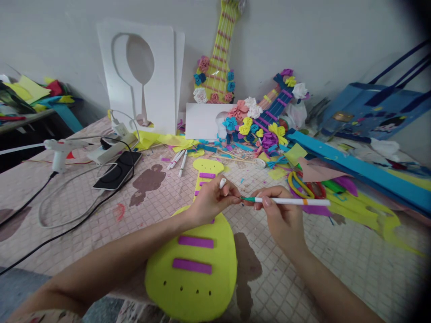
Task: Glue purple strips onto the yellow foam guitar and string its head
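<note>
Above the neck of a yellow guitar-shaped cutout (202,278), my left hand (212,199) is closed, with a white marker cap (222,182) sticking up from its curled fingers. Its thumb and fingertip meet at the green tip end of a white marker (299,202); whether they grip the tip is too small to tell. My right hand (286,224) pinches that marker, which lies level and points left. Purple strips (195,242) cross the cutout, and dark dots mark its lower body and its head.
At the left are a white glue gun (59,154), a power strip (109,150), a black phone (118,170) and loose cables. More markers (182,163) lie beyond the cutout. Two decorated paper guitars (218,67) lean at the back. Scissors with yellow handles (299,186) lie right among scraps.
</note>
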The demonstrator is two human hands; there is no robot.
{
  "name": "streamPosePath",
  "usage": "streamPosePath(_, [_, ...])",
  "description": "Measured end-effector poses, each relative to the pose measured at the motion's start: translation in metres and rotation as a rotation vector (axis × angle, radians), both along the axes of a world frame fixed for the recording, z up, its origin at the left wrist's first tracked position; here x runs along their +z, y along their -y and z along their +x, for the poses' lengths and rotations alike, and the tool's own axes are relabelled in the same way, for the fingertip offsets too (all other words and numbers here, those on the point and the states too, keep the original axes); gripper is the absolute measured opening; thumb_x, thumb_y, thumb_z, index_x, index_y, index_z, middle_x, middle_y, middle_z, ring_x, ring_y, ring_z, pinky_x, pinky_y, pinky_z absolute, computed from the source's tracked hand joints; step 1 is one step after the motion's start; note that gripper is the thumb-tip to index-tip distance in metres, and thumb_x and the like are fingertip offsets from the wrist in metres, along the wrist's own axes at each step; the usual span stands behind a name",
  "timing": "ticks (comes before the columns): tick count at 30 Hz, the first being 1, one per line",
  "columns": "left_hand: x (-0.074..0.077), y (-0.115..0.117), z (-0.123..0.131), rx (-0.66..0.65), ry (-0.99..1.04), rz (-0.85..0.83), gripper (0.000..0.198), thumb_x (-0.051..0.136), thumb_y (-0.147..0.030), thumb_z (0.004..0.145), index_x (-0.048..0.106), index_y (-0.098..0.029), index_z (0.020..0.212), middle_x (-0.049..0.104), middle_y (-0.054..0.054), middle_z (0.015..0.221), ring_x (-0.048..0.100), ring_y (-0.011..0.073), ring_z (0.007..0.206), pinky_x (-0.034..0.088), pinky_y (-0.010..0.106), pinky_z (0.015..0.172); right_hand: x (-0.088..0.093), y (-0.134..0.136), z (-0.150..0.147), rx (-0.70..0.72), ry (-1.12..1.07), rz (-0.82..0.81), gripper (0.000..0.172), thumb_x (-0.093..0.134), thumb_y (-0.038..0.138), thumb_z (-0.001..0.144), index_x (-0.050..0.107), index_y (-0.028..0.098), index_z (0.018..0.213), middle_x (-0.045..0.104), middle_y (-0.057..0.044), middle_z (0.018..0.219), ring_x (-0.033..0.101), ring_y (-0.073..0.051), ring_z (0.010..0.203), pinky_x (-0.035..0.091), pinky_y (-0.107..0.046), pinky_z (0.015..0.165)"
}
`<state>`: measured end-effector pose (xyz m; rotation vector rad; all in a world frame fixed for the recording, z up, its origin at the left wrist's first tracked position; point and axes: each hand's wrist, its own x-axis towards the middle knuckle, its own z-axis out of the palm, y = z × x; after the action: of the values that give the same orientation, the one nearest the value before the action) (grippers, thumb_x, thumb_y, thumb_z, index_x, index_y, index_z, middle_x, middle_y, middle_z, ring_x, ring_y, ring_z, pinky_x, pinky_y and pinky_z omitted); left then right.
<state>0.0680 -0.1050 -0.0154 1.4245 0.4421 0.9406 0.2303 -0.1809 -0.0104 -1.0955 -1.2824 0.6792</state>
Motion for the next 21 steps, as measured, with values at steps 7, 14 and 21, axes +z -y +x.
streamPosePath(7, [-0.0012,-0.0003,-0.0006,0.008,-0.023,0.035,0.038,0.069,-0.026,0.078,0.032,-0.019,0.072,0.059,0.0,0.077,0.061,0.0117,0.071,0.049,0.027,0.067,-0.001,0.0001,-0.0016,-0.014,-0.005,-0.018,0.009,0.054,0.028,0.09,0.057,0.021,0.084,0.06,0.002,0.071,0.065,-0.015,0.072,0.052,-0.03,0.065])
streamPosePath(14, [-0.0027,-0.0005,-0.0005,0.013,-0.024,0.044,0.039,0.069,-0.028,0.078,0.031,-0.02,0.071,0.06,0.001,0.077,0.061,0.0122,0.072,0.048,0.027,0.068,-0.0003,0.0001,-0.0001,-0.004,-0.03,-0.007,0.01,0.053,0.026,0.091,0.057,0.021,0.083,0.059,0.002,0.071,0.065,-0.015,0.074,0.051,-0.029,0.063])
streamPosePath(21, [-0.0021,-0.0003,-0.0006,0.006,-0.01,0.049,0.038,0.069,-0.027,0.078,0.032,-0.02,0.072,0.06,0.001,0.077,0.061,0.0119,0.072,0.049,0.027,0.068,-0.002,-0.0006,0.0002,0.01,-0.066,-0.001,0.009,0.053,0.026,0.091,0.057,0.021,0.084,0.059,0.002,0.071,0.065,-0.015,0.075,0.05,-0.028,0.061])
